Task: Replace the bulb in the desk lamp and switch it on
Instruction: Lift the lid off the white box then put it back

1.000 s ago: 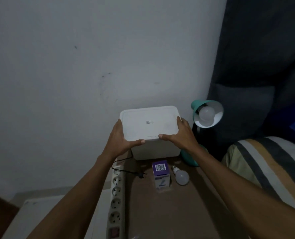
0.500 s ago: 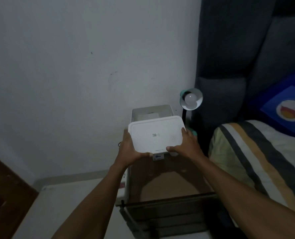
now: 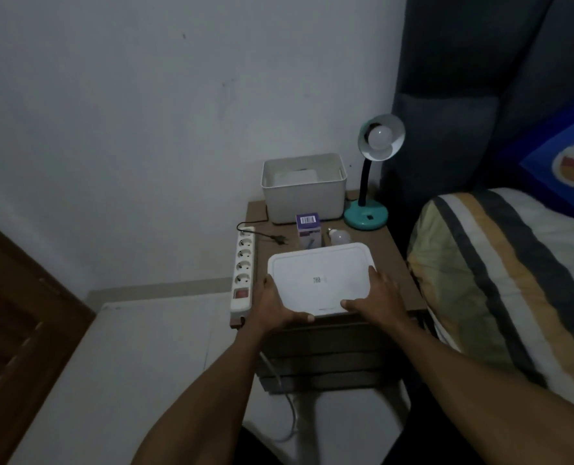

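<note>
A teal desk lamp point(image 3: 366, 214) stands at the back right of the small wooden table point(image 3: 398, 260), unlit, with a white bulb point(image 3: 379, 135) in its shade. A loose white bulb point(image 3: 339, 235) lies beside a purple bulb box point(image 3: 308, 229) mid-table. My left hand point(image 3: 275, 303) and my right hand point(image 3: 378, 297) grip the two sides of a white plastic lid point(image 3: 319, 278), flat over the table's front part. The lamp's black plug point(image 3: 280, 239) lies loose on the table, not in a socket.
An open white storage box point(image 3: 304, 193) sits at the back against the wall. A white power strip point(image 3: 243, 268) runs along the table's left edge. A bed with a striped cover point(image 3: 500, 280) is close on the right. A brown door point(image 3: 17, 313) is at left.
Both hands lifted the lid off the white box and brought it toward me, down to the table's front. The box now stands open. The camera pulled back and tilted down.
</note>
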`<state>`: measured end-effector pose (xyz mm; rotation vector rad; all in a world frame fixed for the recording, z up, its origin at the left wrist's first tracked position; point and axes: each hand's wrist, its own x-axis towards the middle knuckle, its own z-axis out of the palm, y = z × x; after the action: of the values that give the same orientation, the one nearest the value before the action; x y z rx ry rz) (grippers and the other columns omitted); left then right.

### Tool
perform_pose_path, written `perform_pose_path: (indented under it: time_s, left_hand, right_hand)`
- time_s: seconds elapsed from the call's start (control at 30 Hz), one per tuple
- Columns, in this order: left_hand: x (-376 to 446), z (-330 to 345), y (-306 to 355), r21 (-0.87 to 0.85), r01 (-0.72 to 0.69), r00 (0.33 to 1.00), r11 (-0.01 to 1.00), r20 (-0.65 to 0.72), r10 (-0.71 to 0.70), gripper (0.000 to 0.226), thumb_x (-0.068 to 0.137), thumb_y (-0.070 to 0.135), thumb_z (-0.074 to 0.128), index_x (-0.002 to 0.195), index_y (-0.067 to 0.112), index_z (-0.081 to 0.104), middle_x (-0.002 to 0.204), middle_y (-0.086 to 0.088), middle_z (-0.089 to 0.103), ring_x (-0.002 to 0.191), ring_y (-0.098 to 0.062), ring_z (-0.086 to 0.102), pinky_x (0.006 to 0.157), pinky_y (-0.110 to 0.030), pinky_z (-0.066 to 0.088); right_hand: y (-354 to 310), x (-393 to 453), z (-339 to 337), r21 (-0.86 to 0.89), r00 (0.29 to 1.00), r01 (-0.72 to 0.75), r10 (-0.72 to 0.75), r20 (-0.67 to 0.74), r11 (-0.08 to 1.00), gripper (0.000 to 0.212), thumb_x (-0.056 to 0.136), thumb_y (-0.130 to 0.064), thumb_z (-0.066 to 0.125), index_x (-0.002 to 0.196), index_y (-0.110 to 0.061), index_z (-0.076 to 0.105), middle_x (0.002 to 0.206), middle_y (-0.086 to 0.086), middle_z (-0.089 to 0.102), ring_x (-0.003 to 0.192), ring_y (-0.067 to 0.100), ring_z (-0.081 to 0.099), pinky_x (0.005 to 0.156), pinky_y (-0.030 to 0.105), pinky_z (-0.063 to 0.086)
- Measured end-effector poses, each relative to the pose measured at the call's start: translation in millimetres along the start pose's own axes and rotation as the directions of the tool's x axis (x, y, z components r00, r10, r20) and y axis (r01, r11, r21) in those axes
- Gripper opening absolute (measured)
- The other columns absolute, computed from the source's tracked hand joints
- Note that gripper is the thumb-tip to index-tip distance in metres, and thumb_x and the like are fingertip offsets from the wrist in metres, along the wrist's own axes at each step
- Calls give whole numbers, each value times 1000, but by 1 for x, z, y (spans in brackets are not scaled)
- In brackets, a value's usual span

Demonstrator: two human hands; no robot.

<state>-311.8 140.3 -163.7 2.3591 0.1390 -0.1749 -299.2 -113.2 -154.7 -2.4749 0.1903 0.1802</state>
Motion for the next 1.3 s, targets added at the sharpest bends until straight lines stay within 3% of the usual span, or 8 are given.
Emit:
perform_pose_path:
  time_s: [0.23,0.53,0.73,0.87,0.93,1.0,1.13,1.3]
  left_hand:
    - [1,16,-7,200,128,990,971,38,-138,143,44,73,91,155,14,22,155,-11,37,142,-32,36,117,-49,41]
    - [21,11,5,383,125,983,915,77,-167,137,54,74,89,154,5,25,154,-15,36,139,-32,38,117,-44,40]
    - [51,-12,30,290,56,997,955,-69,-37,115,79,81,68,158,5,33,165,-19,33,153,-39,28,122,-51,32]
    - [94,-37,44,193,4,966,981,-255,46,80,92,63,67,145,5,51,154,-23,45,145,-40,38,116,-49,39]
    - [120,-50,51,136,2,953,991,-300,40,79,93,60,66,146,4,50,152,-23,47,143,-42,40,115,-51,41]
    - [141,-62,56,103,-14,939,995,-339,48,76,95,57,67,145,3,51,147,-24,51,139,-42,43,113,-50,42]
    - [199,-82,58,70,-47,927,996,-368,69,84,92,57,70,150,1,45,148,-27,49,140,-44,43,114,-50,40]
    - [263,-98,64,-22,-82,941,996,-330,70,117,79,65,80,163,8,23,162,-21,34,150,-39,34,120,-50,35]
  right_hand:
    - [0,5,20,-135,992,-99,108,59,986,113,69,-59,77,156,-15,19,159,13,30,142,39,28,115,44,27]
    - [-12,18,16,-262,979,-142,175,107,955,93,72,-60,71,148,-19,36,155,13,30,141,37,27,110,49,32]
    - [-31,48,-2,-142,996,-78,71,-55,987,70,81,-51,71,140,-19,50,143,12,47,132,34,41,101,44,42]
    - [-48,82,-10,-24,995,-27,24,-102,999,55,84,-40,71,131,-16,59,130,14,59,121,35,51,89,39,47]
    - [-53,103,-9,35,994,-16,20,-105,999,46,81,-36,72,122,-16,64,119,14,65,110,34,58,79,35,50]
    - [-59,115,-8,73,993,-1,9,-121,997,48,82,-36,74,124,-17,64,119,13,65,109,33,60,81,37,53]
    - [-70,141,3,143,986,1,23,-167,990,51,86,-28,76,133,-16,60,128,11,60,114,29,59,86,35,52]
    - [-68,172,20,110,975,-61,83,-205,992,52,84,-31,77,132,-24,60,130,8,58,116,29,58,84,33,49]
